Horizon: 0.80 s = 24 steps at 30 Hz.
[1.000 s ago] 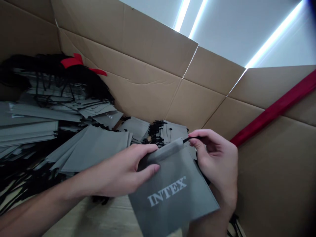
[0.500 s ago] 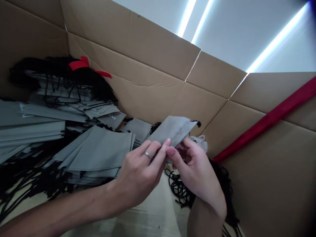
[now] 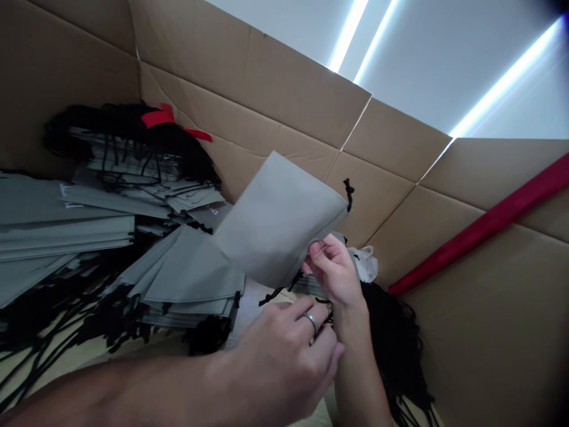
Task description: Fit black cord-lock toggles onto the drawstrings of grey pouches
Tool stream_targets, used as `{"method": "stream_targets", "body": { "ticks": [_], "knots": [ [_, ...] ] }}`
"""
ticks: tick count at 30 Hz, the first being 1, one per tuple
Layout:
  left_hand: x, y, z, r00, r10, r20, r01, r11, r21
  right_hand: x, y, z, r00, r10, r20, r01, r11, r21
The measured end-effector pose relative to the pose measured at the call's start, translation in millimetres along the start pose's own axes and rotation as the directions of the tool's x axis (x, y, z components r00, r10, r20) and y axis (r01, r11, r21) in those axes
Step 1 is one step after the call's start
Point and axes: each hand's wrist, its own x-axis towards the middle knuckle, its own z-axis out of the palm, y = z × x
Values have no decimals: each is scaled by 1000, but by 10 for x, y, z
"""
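Note:
A flat grey drawstring pouch [image 3: 282,219] is tilted up in front of me, with black knotted cord ends at its upper right corner and lower edge. My right hand [image 3: 340,273] pinches its right-hand edge between thumb and fingers. Below the pouch and nearer to me is my left hand [image 3: 288,353], wearing a ring. It is apart from the pouch, its fingers curled in; what they hold, if anything, is hidden. A fanned stack of grey pouches [image 3: 191,267] lies left of my hands.
More grey pouches [image 3: 66,237] with black cords lie at the left. Behind them sits a black cord bundle with a red strip [image 3: 159,118]. Cardboard walls [image 3: 249,101] enclose the space. A dark red band [image 3: 484,231] slants along the right wall, above a heap of black cords [image 3: 395,338].
My left hand has let go of the pouch and moved down toward me. The pouch has swung up and left, showing its broad face, with my right hand still on it.

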Motion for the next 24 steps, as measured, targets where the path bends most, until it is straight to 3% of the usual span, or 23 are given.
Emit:
{"method": "stream_targets", "body": {
  "ticks": [8, 14, 19, 24],
  "knots": [
    [-36, 62, 17, 994, 29, -102, -30, 1000, -6, 232, 536, 650, 969, 224, 101, -226, 974, 16],
    [-45, 35, -11, 994, 38, -98, -37, 999, 15, 325, 773, 829, 950, 301, 79, -298, 953, -51],
    [-27, 9, -31, 997, 26, -68, -26, 1000, 8, 323, 863, 863, 956, 290, 41, -280, 948, -152],
    [-20, 15, -60, 999, 19, -33, -19, 1000, -12, 373, 975, 840, 989, 108, -104, -134, 946, -294]
  ]
}}
